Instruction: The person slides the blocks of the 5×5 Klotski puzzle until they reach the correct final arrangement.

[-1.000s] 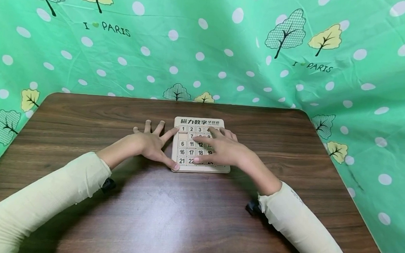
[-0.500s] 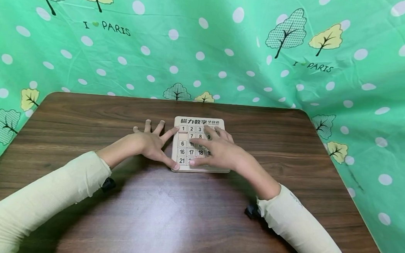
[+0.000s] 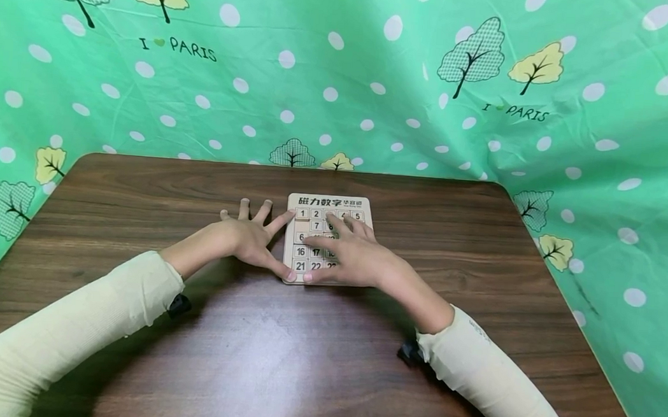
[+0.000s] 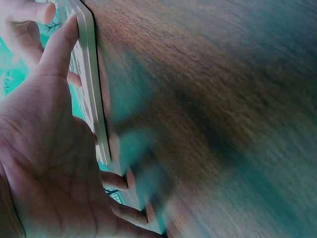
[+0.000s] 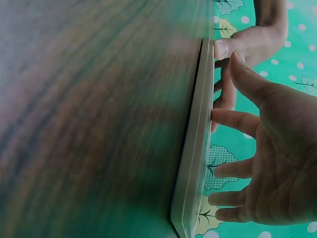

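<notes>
A pale number sliding puzzle (image 3: 292, 257) with Chinese lettering along its top lies flat on the table. One vacant slot (image 3: 301, 226) shows at the left end of its second row, between tile 1 and tile 6 (image 3: 300, 236). My left hand (image 3: 243, 240) is spread at the puzzle's left side, thumb on the near left corner and index finger at the upper left edge. Over the puzzle spreads my right hand (image 3: 359, 258), covering many right-hand tiles. Its index fingertip (image 5: 216, 116) touches the board's face at tile 6; the other fingers stay straight.
The puzzle sits on a dark wood-grain table (image 3: 233, 355), toward its far edge. A green dotted curtain (image 3: 343, 56) with tree prints hangs behind and along both sides. Both forearms wear pale sleeves (image 3: 92, 308), with a dark wrist device (image 3: 179, 305) below the left cuff.
My right hand has slid left and slightly nearer across the puzzle, its index fingertip moving from by tile 7 to tile 6. Tile 5 has come into sight. The left hand stays put.
</notes>
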`<action>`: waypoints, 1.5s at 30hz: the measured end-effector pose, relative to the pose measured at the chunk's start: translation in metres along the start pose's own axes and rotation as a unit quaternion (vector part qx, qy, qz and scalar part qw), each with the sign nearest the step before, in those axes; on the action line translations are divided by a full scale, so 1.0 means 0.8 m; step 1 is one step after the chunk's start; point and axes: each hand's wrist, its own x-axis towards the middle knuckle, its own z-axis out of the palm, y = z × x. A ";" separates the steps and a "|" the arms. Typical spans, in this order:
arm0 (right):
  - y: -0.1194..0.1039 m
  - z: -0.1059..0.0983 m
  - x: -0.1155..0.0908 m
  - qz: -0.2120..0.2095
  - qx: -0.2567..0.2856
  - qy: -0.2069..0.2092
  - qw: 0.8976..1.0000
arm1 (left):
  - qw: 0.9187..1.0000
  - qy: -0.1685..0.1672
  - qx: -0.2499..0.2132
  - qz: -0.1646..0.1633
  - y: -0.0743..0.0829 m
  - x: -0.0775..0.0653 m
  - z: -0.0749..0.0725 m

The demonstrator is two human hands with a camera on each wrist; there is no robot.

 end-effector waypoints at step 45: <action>0.040 -0.028 -0.034 0.046 0.034 0.036 0.998 | 1.000 -0.003 -0.006 -0.007 -0.001 0.001 0.002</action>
